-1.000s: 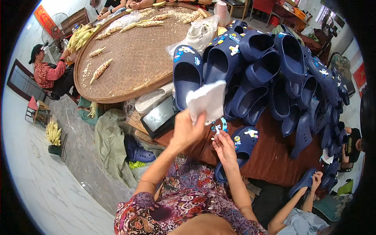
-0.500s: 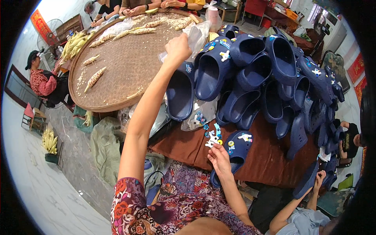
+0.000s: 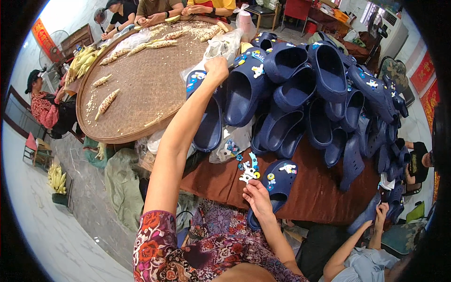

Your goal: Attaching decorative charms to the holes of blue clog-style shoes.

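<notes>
My left hand (image 3: 217,69), fingers curled closed, is stretched forward to the near side of a clear plastic bag (image 3: 228,44) holding whitish things. What its fingers hold is hidden. Below that forearm, a navy clog (image 3: 208,123) lies beside another at the edge of a big pile. Nearer to me, my right hand (image 3: 259,197) pinches a white shoe charm (image 3: 248,177) between thumb and fingertips. Several small blue and yellow charms (image 3: 246,162) lie around it on brown cloth. Right of them is a single navy clog (image 3: 283,177) with white and yellow charms on its top.
Navy clogs (image 3: 329,70) are heaped over the brown cloth (image 3: 317,188). A large round woven tray (image 3: 141,94) with corn cobs and kernels stands at the far left, with people around it. Low on the right, a co-worker's hands (image 3: 378,214) hold a clog.
My left hand has come slightly back from the plastic bag, showing more of the bag. My right hand keeps its pinch at the white charm. The whole view has shifted a little.
</notes>
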`<state>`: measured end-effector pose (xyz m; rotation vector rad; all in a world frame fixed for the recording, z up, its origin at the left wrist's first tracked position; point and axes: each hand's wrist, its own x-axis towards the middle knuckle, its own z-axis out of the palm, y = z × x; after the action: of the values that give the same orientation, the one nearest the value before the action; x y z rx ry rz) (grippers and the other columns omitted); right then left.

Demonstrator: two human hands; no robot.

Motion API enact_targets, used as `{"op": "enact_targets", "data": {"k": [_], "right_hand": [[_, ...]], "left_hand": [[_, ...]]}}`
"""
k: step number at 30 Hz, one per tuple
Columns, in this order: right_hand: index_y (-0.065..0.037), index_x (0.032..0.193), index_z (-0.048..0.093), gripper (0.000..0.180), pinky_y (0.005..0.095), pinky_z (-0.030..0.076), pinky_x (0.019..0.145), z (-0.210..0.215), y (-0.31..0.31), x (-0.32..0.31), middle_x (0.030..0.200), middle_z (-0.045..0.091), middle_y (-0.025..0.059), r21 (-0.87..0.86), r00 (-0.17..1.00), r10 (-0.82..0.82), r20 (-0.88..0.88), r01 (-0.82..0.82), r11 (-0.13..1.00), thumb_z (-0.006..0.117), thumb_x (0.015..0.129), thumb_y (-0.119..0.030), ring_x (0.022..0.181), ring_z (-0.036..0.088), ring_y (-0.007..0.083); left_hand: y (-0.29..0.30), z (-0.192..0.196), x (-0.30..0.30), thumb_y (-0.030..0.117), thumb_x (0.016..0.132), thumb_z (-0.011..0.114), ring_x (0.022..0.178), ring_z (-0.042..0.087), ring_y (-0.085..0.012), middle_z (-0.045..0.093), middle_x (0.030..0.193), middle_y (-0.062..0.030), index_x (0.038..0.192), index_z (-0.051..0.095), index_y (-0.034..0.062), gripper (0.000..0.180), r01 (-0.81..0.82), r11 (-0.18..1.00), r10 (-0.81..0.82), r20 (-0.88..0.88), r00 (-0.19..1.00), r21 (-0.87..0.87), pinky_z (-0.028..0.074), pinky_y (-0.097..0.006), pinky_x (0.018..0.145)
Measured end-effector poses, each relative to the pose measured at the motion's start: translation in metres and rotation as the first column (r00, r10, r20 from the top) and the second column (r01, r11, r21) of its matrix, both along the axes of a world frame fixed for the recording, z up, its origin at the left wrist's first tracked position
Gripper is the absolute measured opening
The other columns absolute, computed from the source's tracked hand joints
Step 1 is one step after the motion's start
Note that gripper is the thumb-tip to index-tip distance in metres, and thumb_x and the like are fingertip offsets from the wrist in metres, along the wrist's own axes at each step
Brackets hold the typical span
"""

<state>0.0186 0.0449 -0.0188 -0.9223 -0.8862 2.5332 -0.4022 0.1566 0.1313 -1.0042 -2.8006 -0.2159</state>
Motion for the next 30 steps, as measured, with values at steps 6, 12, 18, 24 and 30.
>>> {"op": "enact_targets", "data": {"k": [6,12,18,24,30], "right_hand": [[-0.009,0.111,0.057,0.016,0.0272,0.052,0.079,0.001,-0.001,0.0,0.095,0.062,0.0,0.008,1.0,0.003,0.015,-0.003,1.0,0.062,0.095,-0.011,0.09,0.062,0.0107],[-0.009,0.11,0.057,0.014,0.0272,0.053,0.079,0.006,-0.008,0.003,0.094,0.062,0.0,0.046,1.0,0.016,0.024,-0.017,0.999,0.061,0.096,-0.01,0.09,0.063,0.0105],[-0.007,0.109,0.056,0.013,0.0241,0.052,0.078,0.021,-0.019,0.011,0.095,0.061,0.0003,0.162,0.996,0.08,0.038,-0.085,0.983,0.06,0.096,-0.007,0.089,0.062,0.0086],[-0.004,0.11,0.056,0.015,0.0232,0.048,0.078,0.03,-0.01,0.029,0.094,0.061,-0.0008,0.303,0.998,0.052,-0.024,-0.042,0.952,0.06,0.095,-0.007,0.089,0.059,0.0064],[-0.002,0.106,0.056,0.013,0.0216,0.045,0.077,0.058,-0.012,0.049,0.091,0.056,-0.0009,0.421,0.997,-0.076,0.027,0.057,0.905,0.058,0.093,0.002,0.083,0.054,0.0054]], "left_hand": [[0.01,-0.008,-0.014,0.008,0.079,0.069,0.104,0.068,-0.0352,0.07,0.109,-0.0194,0.105,0.071,0.0037,0.027,0.07,0.995,-0.064,0.087,0.994,-0.066,0.056,-0.046,0.084],[0.014,-0.019,-0.024,0.004,0.072,0.076,0.107,0.067,-0.0355,0.068,0.112,-0.0217,0.107,0.069,0.001,0.036,0.077,0.991,-0.056,0.177,0.983,-0.112,0.056,-0.046,0.085],[0.016,-0.045,-0.045,0.006,0.08,0.064,0.113,0.064,-0.0343,0.067,0.118,-0.0193,0.112,0.071,0.0037,0.033,0.151,0.963,-0.121,0.143,0.982,-0.223,0.052,-0.049,0.089],[0.038,-0.019,-0.039,0.01,0.073,0.077,0.067,0.072,-0.031,0.073,0.094,-0.0192,0.094,0.07,-0.0036,0.026,0.15,0.972,-0.094,0.28,0.955,-0.183,0.06,-0.041,0.061],[0.003,-0.041,-0.117,0.006,0.078,0.066,0.086,0.07,-0.0325,0.069,0.099,-0.0219,0.102,0.066,-0.0012,0.025,0.18,0.951,-0.125,0.221,0.967,-0.25,0.058,-0.043,0.071]]}}
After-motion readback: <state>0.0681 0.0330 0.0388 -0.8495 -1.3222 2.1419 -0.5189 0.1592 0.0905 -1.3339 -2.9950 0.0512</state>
